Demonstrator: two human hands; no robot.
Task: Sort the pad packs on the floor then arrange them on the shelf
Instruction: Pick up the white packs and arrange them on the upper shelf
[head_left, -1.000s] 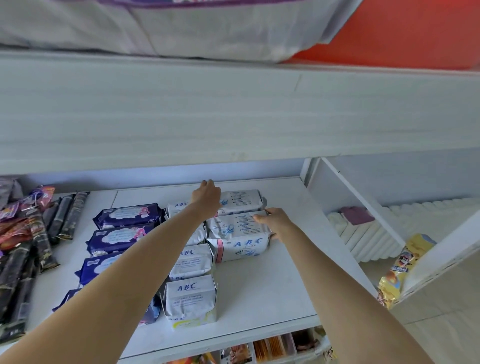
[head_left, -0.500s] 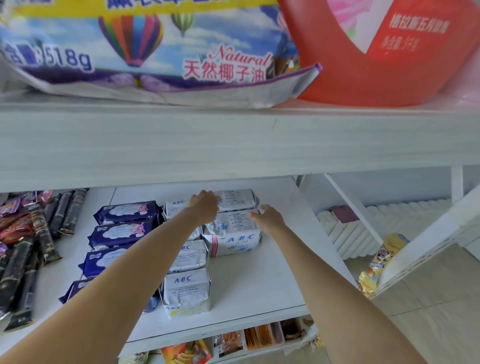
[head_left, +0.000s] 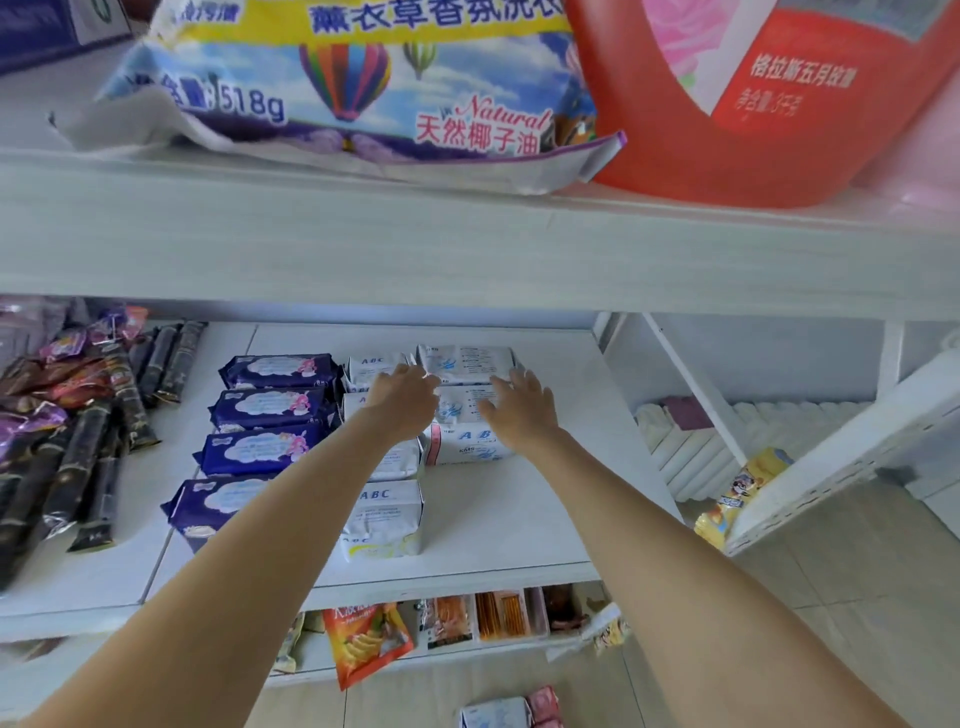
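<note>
On the white shelf (head_left: 519, 525) lie rows of pad packs: several dark blue packs (head_left: 275, 369) at the left, white ABC packs (head_left: 387, 514) in the middle column, and two larger white packs at the right. My left hand (head_left: 402, 397) rests with fingers spread on the left edge of the nearer large white pack (head_left: 465, 441). My right hand (head_left: 519, 405) lies open on its right top side. The farther large white pack (head_left: 467, 358) sits just behind my fingers. Another pad pack (head_left: 493, 712) lies on the floor below.
Dark snack bars and candy wrappers (head_left: 67, 415) fill the shelf's left end. A detergent bag (head_left: 348, 88) and a red jug (head_left: 753, 114) stand on the upper shelf. Snack packets (head_left: 363, 639) sit on the lower shelf. A yellow packet (head_left: 737, 493) leans at the right.
My head has tilted up, bringing the upper shelf into view. My right hand has slid from the pack's right side onto its top; my left hand has stayed at its left edge.
</note>
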